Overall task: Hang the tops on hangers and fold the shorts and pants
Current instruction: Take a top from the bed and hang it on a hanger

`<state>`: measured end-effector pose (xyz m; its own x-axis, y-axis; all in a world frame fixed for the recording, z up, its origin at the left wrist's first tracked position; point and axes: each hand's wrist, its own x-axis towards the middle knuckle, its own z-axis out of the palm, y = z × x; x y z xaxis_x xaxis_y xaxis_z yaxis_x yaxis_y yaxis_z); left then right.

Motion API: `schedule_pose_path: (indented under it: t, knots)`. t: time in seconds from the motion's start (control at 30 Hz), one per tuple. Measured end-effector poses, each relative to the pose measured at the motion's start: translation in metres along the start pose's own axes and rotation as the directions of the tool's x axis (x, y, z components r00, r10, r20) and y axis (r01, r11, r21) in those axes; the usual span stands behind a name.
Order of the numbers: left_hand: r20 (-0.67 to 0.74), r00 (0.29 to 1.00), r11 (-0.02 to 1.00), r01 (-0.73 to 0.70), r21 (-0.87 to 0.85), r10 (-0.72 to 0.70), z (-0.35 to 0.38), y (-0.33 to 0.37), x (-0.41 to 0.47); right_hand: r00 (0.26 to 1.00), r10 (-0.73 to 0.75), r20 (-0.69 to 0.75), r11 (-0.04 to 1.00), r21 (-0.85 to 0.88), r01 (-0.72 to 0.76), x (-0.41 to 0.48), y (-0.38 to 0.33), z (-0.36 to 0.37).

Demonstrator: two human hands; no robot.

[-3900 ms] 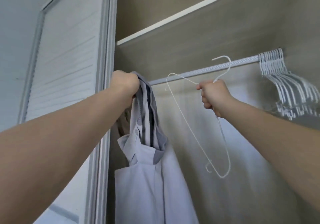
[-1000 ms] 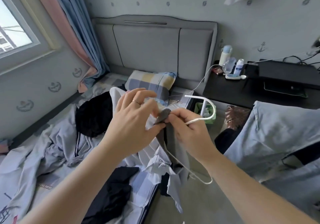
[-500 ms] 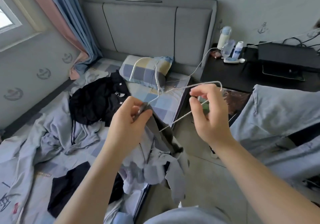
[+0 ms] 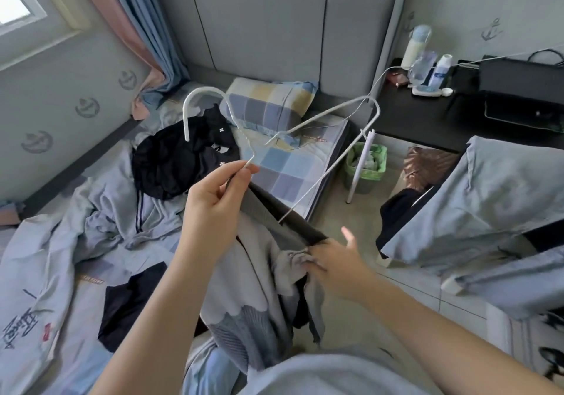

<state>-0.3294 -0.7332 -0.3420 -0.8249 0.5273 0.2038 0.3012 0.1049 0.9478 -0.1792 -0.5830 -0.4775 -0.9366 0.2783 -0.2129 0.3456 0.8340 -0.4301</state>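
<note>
Nearest me, the grey top [image 4: 262,275] droops between my hands, just off the bed's [image 4: 283,172] right edge. It is soft and limp, with a dark band at the neck and a ribbed patch low down. My right hand [image 4: 338,263] bunches the neckline, fingers curled into the cloth and thumb lifted free. Farther out, my left hand [image 4: 213,202] pinches the white wire hanger [image 4: 308,124] at its neck. The lower wire runs into the opening. I should stretch the neckline wide, then ease the far shoulder in without snagging.
</note>
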Motion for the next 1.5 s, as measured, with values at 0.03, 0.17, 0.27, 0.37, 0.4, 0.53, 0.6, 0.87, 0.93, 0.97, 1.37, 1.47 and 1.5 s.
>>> schedule_pose_path:
  t: [0.03, 0.17, 0.27, 0.37, 0.4, 0.53, 0.6, 0.87, 0.93, 0.97, 1.37, 1.47, 1.5]
  knots:
    - [0.011, 1.000, 1.000, 0.013, 0.027, -0.014, -0.003, -0.003, 0.000, 0.999, 0.003, -0.036, 1.000, -0.009, -0.003, 0.001, 0.010, -0.003]
    - [0.097, 0.992, 0.993, 0.072, 0.097, -0.081, -0.013, -0.012, 0.003, 0.970, 0.032, -0.239, 0.999, 0.030, -0.026, -0.002, 0.042, -0.026]
    - [0.179, 0.977, 0.983, 0.082, 0.164, -0.111, -0.018, -0.017, 0.004, 0.946, 0.115, -0.303, 0.993, 0.026, -0.112, 0.000, 0.052, -0.045]
    - [0.227, 0.968, 0.972, 0.052, 0.231, -0.106, -0.023, -0.020, 0.004, 0.951, 0.121, -0.285, 0.990, 0.108, -0.094, 0.001, 0.055, -0.068]
    - [0.232, 0.967, 0.969, 0.044, 0.242, -0.102, -0.025, -0.021, 0.004, 0.953, 0.119, -0.277, 0.988, 0.132, -0.085, 0.002, 0.056, -0.076]
    - [0.267, 0.961, 0.971, 0.008, 0.237, -0.073, -0.039, -0.021, 0.010, 0.947, 0.067, -0.315, 0.988, 0.153, -0.019, 0.007, 0.055, -0.100]
    - [0.279, 0.958, 0.978, 0.004, 0.207, -0.062, -0.045, -0.020, 0.013, 0.938, 0.022, -0.346, 0.988, 0.152, 0.033, 0.008, 0.056, -0.106]
    - [0.334, 0.931, 0.980, 0.091, 0.175, -0.147, -0.057, -0.017, 0.020, 0.887, -0.188, -0.421, 0.982, -0.066, 0.177, 0.009, 0.071, -0.120]
    - [0.330, 0.926, 0.974, 0.131, 0.184, -0.186, -0.062, -0.016, 0.024, 0.873, -0.228, -0.431, 0.973, -0.081, 0.214, 0.010, 0.072, -0.124]
    - [0.329, 0.922, 0.970, 0.145, 0.195, -0.204, -0.065, -0.015, 0.027, 0.868, -0.244, -0.433, 0.969, -0.081, 0.231, 0.010, 0.073, -0.126]
    - [0.421, 0.857, 0.784, -0.033, 0.620, -0.297, -0.030, -0.006, 0.036, 0.872, -0.242, -0.426, 0.956, 0.050, 0.290, 0.004, 0.028, -0.159]
    - [0.481, 0.856, 0.818, -0.133, 0.560, -0.190, 0.006, 0.000, 0.023, 0.856, -0.351, -0.379, 0.915, 0.055, 0.399, 0.007, -0.020, -0.161]
    - [0.472, 0.869, 0.839, -0.143, 0.525, -0.147, 0.012, 0.002, 0.021, 0.851, -0.366, -0.376, 0.901, 0.084, 0.425, 0.008, -0.033, -0.158]
